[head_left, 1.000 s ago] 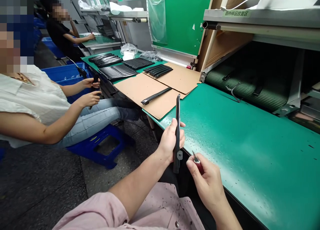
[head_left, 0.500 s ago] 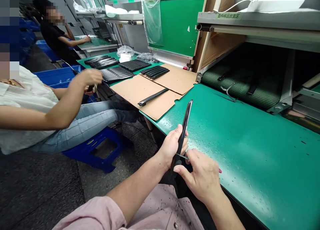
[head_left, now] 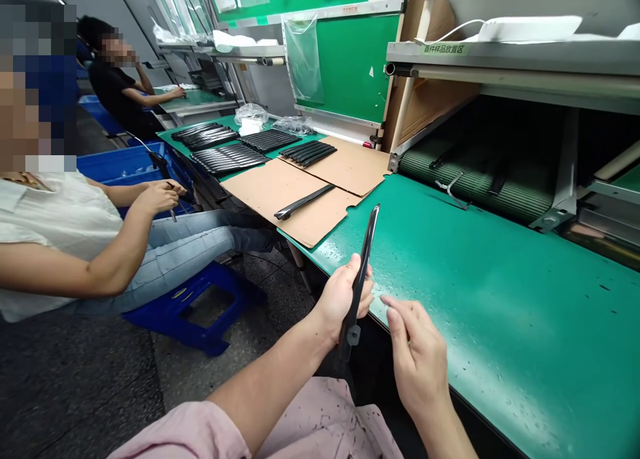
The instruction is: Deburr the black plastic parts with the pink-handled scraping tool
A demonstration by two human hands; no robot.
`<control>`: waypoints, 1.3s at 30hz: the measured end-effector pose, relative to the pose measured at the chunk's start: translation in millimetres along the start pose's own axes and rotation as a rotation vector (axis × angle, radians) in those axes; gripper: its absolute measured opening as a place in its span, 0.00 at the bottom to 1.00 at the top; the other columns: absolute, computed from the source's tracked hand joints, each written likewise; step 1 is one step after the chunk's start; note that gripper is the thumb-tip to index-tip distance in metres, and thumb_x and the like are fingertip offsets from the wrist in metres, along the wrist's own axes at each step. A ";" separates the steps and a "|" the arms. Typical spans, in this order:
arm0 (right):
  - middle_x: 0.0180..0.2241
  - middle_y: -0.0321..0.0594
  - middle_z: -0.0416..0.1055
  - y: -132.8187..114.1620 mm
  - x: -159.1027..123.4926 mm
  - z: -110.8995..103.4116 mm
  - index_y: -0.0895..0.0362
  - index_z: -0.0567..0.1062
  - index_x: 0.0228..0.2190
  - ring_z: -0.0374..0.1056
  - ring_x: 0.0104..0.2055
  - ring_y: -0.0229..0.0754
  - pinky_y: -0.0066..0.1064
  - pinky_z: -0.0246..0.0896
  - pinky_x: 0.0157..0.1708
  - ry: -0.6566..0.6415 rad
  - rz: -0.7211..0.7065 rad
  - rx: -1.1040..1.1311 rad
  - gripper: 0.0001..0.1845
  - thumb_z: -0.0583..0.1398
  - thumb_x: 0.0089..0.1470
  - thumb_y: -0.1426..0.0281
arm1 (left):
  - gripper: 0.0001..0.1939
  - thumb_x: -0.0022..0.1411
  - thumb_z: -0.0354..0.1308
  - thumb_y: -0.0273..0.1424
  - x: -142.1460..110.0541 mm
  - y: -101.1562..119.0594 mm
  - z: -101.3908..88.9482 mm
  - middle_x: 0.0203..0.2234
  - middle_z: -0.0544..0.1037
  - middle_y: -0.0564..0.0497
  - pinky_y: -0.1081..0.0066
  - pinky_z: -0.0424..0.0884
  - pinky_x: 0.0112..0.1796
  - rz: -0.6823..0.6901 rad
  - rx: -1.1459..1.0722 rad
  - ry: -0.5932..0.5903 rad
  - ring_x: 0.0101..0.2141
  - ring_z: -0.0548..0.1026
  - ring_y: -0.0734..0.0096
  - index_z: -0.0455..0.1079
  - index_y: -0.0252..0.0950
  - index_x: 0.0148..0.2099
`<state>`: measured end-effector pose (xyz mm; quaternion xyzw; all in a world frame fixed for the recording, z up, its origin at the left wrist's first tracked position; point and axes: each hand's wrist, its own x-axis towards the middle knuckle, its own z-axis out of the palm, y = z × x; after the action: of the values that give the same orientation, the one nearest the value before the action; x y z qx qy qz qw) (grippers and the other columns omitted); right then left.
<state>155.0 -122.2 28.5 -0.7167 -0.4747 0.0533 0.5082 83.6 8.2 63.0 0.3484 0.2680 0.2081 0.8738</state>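
My left hand point(head_left: 340, 299) is closed around the lower part of a long, thin black plastic strip point(head_left: 367, 239). The strip stands nearly upright, leaning right, over the front edge of the green table point(head_left: 475, 292). A small grey tab shows near its lower end. My right hand point(head_left: 417, 362) is just right of the strip, back toward the camera, fingers pressed together and pointing at the strip without touching it. Whatever is in its palm is hidden.
Brown cardboard sheets point(head_left: 280, 186) lie on the table's left part, one black strip point(head_left: 303, 202) on them. Rows of black strips point(head_left: 227, 158) lie beyond. A seated co-worker point(head_left: 60, 226) handles a part at left above a blue stool point(head_left: 200, 302). A ribbed conveyor point(head_left: 480, 179) runs under the shelf.
The strip first tilted right, then my right hand drew back from it; the blade seen against the strip is out of sight. The co-worker's raised hand dropped to the lap.
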 end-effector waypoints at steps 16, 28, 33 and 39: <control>0.36 0.42 0.74 5.1 29.2 -10.1 0.54 0.80 0.44 0.71 0.36 0.43 0.34 0.69 0.34 0.376 -0.197 -0.063 0.09 0.62 0.61 0.71 | 0.24 0.62 0.53 0.55 -12.9 -15.0 10.0 0.10 0.50 0.65 0.81 0.41 0.13 -0.003 0.139 -0.096 0.11 0.44 0.84 0.58 0.38 0.32; 0.29 0.41 0.75 25.9 85.6 -53.5 0.57 0.80 0.36 0.67 0.25 0.41 0.30 0.61 0.24 0.441 0.037 -0.036 0.22 0.53 0.67 0.56 | 0.22 0.62 0.55 0.51 -35.3 -13.7 -14.7 0.14 0.52 0.63 0.75 0.44 0.17 -0.057 0.497 -0.390 0.14 0.47 0.82 0.58 0.38 0.32; 0.20 0.33 0.63 8.4 64.2 -52.1 0.57 0.79 0.40 0.58 0.22 0.37 0.27 0.53 0.20 -0.004 0.132 0.425 0.22 0.57 0.63 0.52 | 0.08 0.56 0.59 0.34 -40.3 2.4 -19.6 0.25 0.64 0.56 0.73 0.55 0.29 0.130 0.988 -0.374 0.28 0.60 0.73 0.65 0.35 0.32; 0.28 0.34 0.68 -13.1 36.1 -41.8 0.54 0.77 0.40 0.61 0.27 0.38 0.30 0.56 0.28 -0.201 -0.039 0.265 0.18 0.62 0.60 0.53 | 0.08 0.51 0.51 0.21 -29.2 22.7 -25.7 0.19 0.59 0.57 0.71 0.46 0.26 0.459 1.418 -0.256 0.22 0.56 0.75 0.57 0.37 0.25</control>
<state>189.8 -123.6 73.3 -0.6251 -0.5260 0.1769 0.5490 41.3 20.0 73.0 0.8957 0.1547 0.1205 0.3991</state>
